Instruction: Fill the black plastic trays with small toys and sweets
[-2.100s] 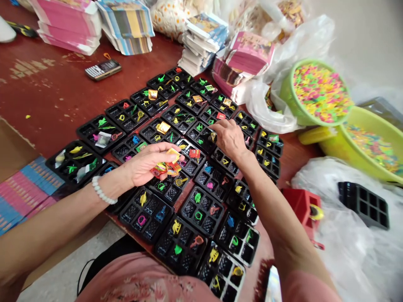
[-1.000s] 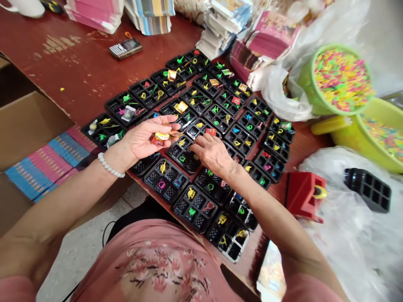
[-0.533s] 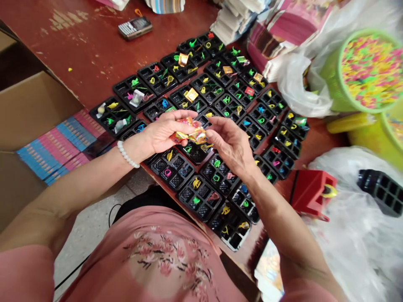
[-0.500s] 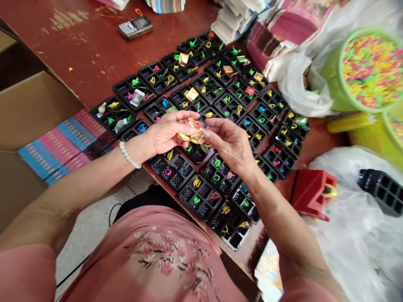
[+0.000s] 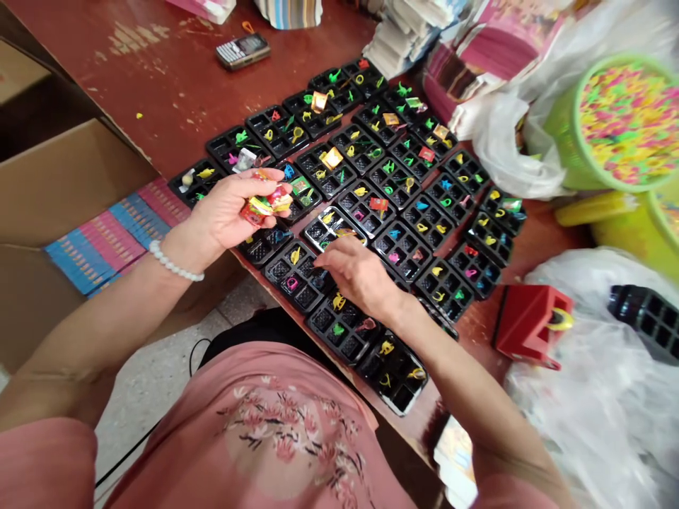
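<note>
Several small candies in shiny red, yellow and green wrappers point(image 5: 268, 203) lie in my left hand point(image 5: 220, 208), the fingers curled round them above the left part of the tray rows. My right hand point(image 5: 361, 276) is low over the black compartment trays point(image 5: 291, 279), knuckles up and fingers bent down together. Its fingertips are partly hidden, and I cannot make out what is between them. Just beyond those fingers is a shiny black tray point(image 5: 321, 232). Small yellow, green, pink and blue plastic toys sit in the tray compartments; some trays also hold a wrapped packet point(image 5: 332, 158).
A keypad phone point(image 5: 242, 51) lies on the red table point(image 5: 180, 92). To the right stand a green basket of colourful plastic pieces point(image 5: 556, 141), a red tape dispenser point(image 5: 530, 325) and clear plastic bags point(image 5: 610, 417). At left, an open carton point(image 5: 68, 177) holds pink and blue boxes.
My hands have moved apart. The left has drawn back to the left with the candies; the right has left them and come down toward the nearer trays. The view has shifted slightly.
</note>
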`<act>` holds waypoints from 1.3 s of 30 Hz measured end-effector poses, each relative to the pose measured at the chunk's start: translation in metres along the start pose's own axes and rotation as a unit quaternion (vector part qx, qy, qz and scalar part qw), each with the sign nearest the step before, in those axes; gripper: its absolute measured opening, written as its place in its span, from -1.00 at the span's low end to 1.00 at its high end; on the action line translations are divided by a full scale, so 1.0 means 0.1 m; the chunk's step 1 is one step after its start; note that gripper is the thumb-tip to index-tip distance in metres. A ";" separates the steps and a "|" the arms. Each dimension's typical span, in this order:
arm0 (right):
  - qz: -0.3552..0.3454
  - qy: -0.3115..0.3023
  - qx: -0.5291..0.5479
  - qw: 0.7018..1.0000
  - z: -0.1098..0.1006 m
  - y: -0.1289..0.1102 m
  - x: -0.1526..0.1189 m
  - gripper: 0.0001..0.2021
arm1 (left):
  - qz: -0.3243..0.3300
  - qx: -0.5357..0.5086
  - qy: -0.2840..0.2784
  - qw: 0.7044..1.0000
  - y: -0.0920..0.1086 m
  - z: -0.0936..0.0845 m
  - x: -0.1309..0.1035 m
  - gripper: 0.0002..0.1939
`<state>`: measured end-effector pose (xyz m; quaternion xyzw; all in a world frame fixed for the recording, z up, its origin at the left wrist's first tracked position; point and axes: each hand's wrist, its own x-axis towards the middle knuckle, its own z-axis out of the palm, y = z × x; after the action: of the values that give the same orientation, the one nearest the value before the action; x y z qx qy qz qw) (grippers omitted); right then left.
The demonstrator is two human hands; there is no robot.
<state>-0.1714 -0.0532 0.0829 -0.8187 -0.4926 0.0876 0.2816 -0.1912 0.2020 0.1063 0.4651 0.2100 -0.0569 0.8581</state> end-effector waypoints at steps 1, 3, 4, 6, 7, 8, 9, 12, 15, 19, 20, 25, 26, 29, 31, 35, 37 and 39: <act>-0.015 -0.027 -0.052 0.998 0.05 -0.03 0.01 -0.69 | -0.008 -0.005 0.000 1.000 0.02 -0.04 -0.01 -0.79; -0.025 -0.071 -0.144 0.987 0.14 -0.08 0.04 -0.68 | -0.023 -0.009 -0.007 1.000 0.04 -0.09 -0.05 -0.78; -0.024 -0.084 -0.173 0.981 0.16 -0.10 0.04 -0.70 | -0.028 -0.005 -0.013 1.000 0.04 -0.10 -0.07 -0.75; -0.016 -0.086 -0.192 0.977 0.17 -0.16 0.04 -0.72 | -0.031 0.017 -0.024 0.999 0.00 -0.11 -0.11 -0.66; -0.011 -0.075 -0.186 0.980 0.16 -0.18 0.04 -0.72 | -0.031 0.034 -0.032 0.998 -0.02 -0.11 -0.14 -0.62; -0.004 -0.056 -0.173 0.983 0.14 -0.20 0.03 -0.70 | -0.031 0.053 -0.043 0.997 -0.06 -0.10 -0.17 -0.59; 0.004 -0.027 -0.154 0.988 0.11 -0.22 0.01 -0.69 | -0.032 0.070 -0.057 0.995 -0.10 -0.08 -0.20 -0.58; 0.043 0.095 -0.066 0.992 0.02 -0.24 -0.01 -0.71 | -0.038 0.112 -0.118 0.986 -0.24 0.04 -0.28 -0.61; 0.102 0.168 0.058 0.979 -0.07 -0.23 0.00 -0.71 | -0.033 0.154 -0.167 0.973 -0.39 0.24 -0.33 -0.69; 0.184 0.147 0.255 0.938 -0.17 -0.17 -0.01 -0.58 | -0.027 0.182 -0.181 0.966 -0.53 0.50 -0.34 -0.70; 0.202 0.149 0.281 0.926 -0.20 -0.15 -0.05 -0.54 | -0.032 0.179 -0.183 0.966 -0.55 0.53 -0.33 -0.70; 0.210 0.203 0.248 0.924 -0.39 -0.08 -0.46 -0.62 | -0.082 0.129 -0.146 0.977 -0.54 0.49 -0.26 -0.77; 0.197 0.180 0.224 0.938 -0.41 -0.08 -0.57 -0.69 | -0.090 0.114 -0.133 0.981 -0.53 0.46 -0.25 -0.80; 0.134 0.058 0.114 0.983 -0.37 -0.08 -0.85 -0.83 | -0.107 0.071 -0.120 0.985 -0.50 0.40 -0.21 -0.83; 0.101 -0.008 0.034 0.994 -0.27 -0.10 -0.97 -0.79 | -0.109 0.060 -0.126 0.984 -0.51 0.40 -0.20 -0.80; 0.093 -0.067 -0.079 0.990 -0.08 -0.15 -1.04 -0.74 | -0.097 0.081 -0.130 0.983 -0.58 0.50 -0.25 -0.76; 0.096 -0.064 -0.090 0.989 -0.05 -0.16 -1.04 -0.73 | -0.087 0.107 -0.129 0.982 -0.63 0.56 -0.29 -0.77; 0.110 -0.020 -0.058 0.992 -0.05 -0.18 -1.05 -0.70 | -0.077 0.136 -0.126 0.980 -0.68 0.63 -0.32 -0.76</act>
<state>-0.2351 -0.1388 0.0829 -0.8810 -0.4093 0.1053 0.2126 -0.2210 0.1089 0.0972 0.5486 0.1261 -0.2089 0.7997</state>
